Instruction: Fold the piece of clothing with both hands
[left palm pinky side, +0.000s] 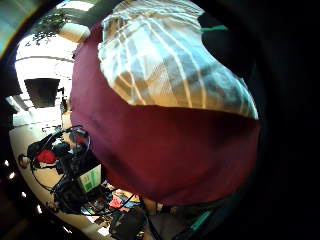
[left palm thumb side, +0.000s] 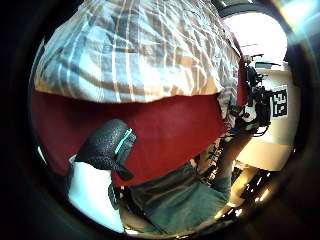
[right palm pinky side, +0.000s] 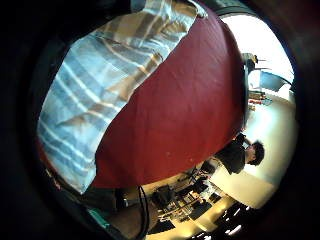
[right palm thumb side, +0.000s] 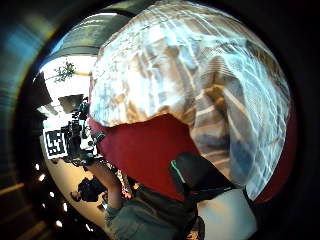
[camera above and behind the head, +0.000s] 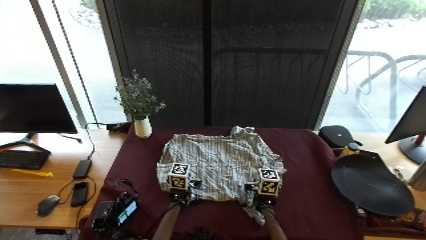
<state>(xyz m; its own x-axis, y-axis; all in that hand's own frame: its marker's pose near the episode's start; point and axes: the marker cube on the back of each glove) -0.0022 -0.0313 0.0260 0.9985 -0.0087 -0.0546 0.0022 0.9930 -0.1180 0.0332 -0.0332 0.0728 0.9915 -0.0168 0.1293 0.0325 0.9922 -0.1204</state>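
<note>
I am looking at a striped shirt (camera above and behind the head: 218, 167) lying spread out on the dark red cloth (camera above and behind the head: 306, 165) that is covering the table. Its collar end is pointing away from me, toward the window. A bit of the shirt is hanging down past its near edge, by my right hand.

My left hand (camera above and behind the head: 180, 189) is sitting at the near left edge of the shirt. My right hand (camera above and behind the head: 266, 192) is sitting at the near right edge. Both hands are touching the shirt there, but I cannot tell if the fingers are pinching it or lying flat.

In the left thumb side palm view, a black thumb (left palm thumb side: 107, 145) is showing over the red cloth, with the shirt just past it. In the right thumb side palm view, another black thumb (right palm thumb side: 195, 177) is showing beside the shirt's edge.

A white vase (camera above and behind the head: 142, 127) with flowers is standing at the far left corner of the cloth. A wood desk (camera above and behind the head: 40, 172) is sitting to the left with a mouse (camera above and behind the head: 48, 205) and a screen (camera above and behind the head: 34, 109). A round black thing (camera above and behind the head: 371, 184) is lying to the right.
</note>
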